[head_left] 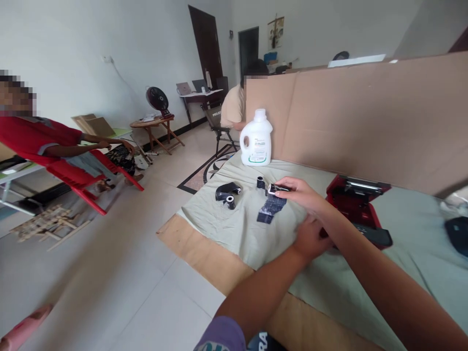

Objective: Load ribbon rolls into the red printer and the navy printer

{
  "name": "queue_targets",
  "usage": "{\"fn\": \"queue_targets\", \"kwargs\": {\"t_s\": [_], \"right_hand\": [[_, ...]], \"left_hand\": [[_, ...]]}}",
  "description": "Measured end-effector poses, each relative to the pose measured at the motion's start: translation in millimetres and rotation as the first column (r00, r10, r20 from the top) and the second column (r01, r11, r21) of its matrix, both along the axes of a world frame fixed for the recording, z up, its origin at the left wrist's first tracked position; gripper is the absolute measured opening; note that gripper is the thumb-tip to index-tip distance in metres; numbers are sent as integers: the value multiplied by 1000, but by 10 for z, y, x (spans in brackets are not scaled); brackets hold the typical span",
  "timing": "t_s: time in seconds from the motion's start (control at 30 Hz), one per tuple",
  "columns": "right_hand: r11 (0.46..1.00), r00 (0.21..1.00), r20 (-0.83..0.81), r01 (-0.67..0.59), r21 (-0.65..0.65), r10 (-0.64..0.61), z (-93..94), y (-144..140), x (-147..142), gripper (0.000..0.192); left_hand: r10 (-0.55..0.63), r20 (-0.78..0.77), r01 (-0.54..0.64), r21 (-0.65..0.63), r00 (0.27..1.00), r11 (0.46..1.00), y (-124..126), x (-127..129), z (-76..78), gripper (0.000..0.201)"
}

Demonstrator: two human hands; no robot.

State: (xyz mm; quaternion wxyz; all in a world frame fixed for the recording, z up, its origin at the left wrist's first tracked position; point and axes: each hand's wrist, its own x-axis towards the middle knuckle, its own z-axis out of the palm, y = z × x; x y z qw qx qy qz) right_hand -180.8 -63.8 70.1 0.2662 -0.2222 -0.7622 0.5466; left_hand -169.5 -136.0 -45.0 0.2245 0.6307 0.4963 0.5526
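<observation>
My right hand [300, 194] pinches a roll of black ribbon [272, 188] with a white core, at the middle of the cloth-covered table. A loose, shiny strip of that ribbon hangs down to the left over the cloth. Just below and partly behind my right forearm is my left hand [311, 238], close to the front of a red and black device [372, 219] whose lid stands raised. Its fingers are mostly hidden, so I cannot tell whether they hold anything. Another small black roll [260, 183] stands behind the strip, and more black ribbon rolls [229, 201] lie to the left.
A white jug [257, 141] stands at the table's back corner before a tall cardboard panel [358, 112]. The pale green cloth [215, 222] is wrinkled over a wooden board [204, 253]. One person [44, 139] sits at left; another [232, 107] is behind the panel.
</observation>
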Motion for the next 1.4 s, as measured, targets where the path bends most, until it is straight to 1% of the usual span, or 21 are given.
{"fn": "queue_targets", "kwargs": {"t_s": [0.07,0.13,0.2,0.27,0.33,0.43,0.5,0.6,0.67,0.73,0.77,0.83,0.9,0.97,1.07,1.1,1.17,1.27,1.3,1.37,1.4], "right_hand": [[986,995,-91,28,-166,-43,67,-79,172,36],[960,986,-162,2,-279,-49,107,-169,328,36],[941,977,-213,-45,-336,-30,126,-247,462,34],[939,972,-233,-48,-341,-34,132,-295,578,32],[955,975,-212,2,-297,-68,139,-305,681,30],[976,982,-127,119,-183,-144,166,-262,817,31],[979,981,-67,171,-110,-179,190,-215,893,34],[974,972,-64,224,-38,-226,215,-160,982,36],[971,969,-75,235,-32,-237,226,-147,1026,43],[975,973,-67,221,-15,-221,238,-145,1060,47],[978,977,-56,208,8,-207,244,-145,1076,46],[975,979,-30,205,88,-203,249,-136,1106,36],[959,971,9,233,162,-238,241,-114,1144,29],[946,964,30,254,201,-265,217,-81,1199,31],[948,969,36,231,219,-244,161,-24,1338,39],[944,969,40,228,239,-244,136,-3,1402,39],[916,958,53,252,314,-281,72,44,1558,34],[831,919,84,306,465,-386,-61,123,1823,26],[799,901,97,320,509,-422,-111,151,1907,25],[749,865,115,349,563,-489,-210,207,2045,23],[737,850,120,365,568,-514,-253,236,2094,21]], "left_hand": [[37,9,-37,31,999,999,9,21,-29,35],[53,21,-54,38,998,998,15,37,-52,33],[66,19,-66,42,998,997,14,43,-56,31],[76,13,-77,71,997,994,4,43,-37,31],[74,8,-75,115,997,991,-13,40,-2,29],[56,35,-61,168,998,984,-51,40,59,26],[49,59,-59,178,997,982,-73,42,87,27],[54,48,-62,170,997,983,-83,43,96,30],[55,33,-60,179,998,982,-77,40,86,30],[49,33,-54,193,998,980,-70,37,75,30],[45,36,-52,197,998,979,-69,36,71,30],[44,42,-51,198,998,979,-71,33,65,31],[49,42,-56,201,998,978,-74,31,62,32],[57,44,-65,202,997,977,-76,26,60,33],[91,55,-100,183,994,978,-81,17,61,38],[106,54,-114,178,993,977,-84,16,62,39],[133,43,-139,193,990,971,-87,18,69,40],[168,31,-170,244,985,955,-73,43,94,35],[181,36,-184,244,983,952,-60,56,110,36],[200,68,-210,208,977,955,-27,83,157,47],[200,88,-213,181,976,960,-9,95,187,53]]}}
